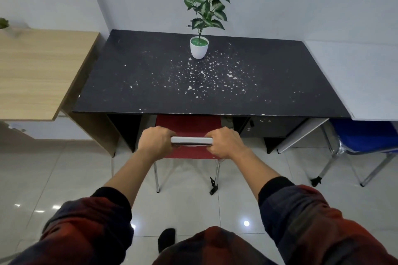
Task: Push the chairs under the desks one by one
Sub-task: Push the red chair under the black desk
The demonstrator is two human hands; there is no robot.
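Note:
A red chair (187, 124) with chrome legs stands at the front of the black desk (204, 84), its seat partly under the desk top. My left hand (155, 140) and my right hand (224, 142) both grip the top edge of the chair's backrest, left and right of its pale middle strip. A blue chair (364, 135) stands to the right, its seat partly under the white desk (366, 75).
A potted plant (199, 48) sits at the back of the black desk, amid white specks. A wooden desk (38, 71) adjoins on the left. A dark drawer unit (269, 127) sits under the black desk's right side. The floor is glossy tile.

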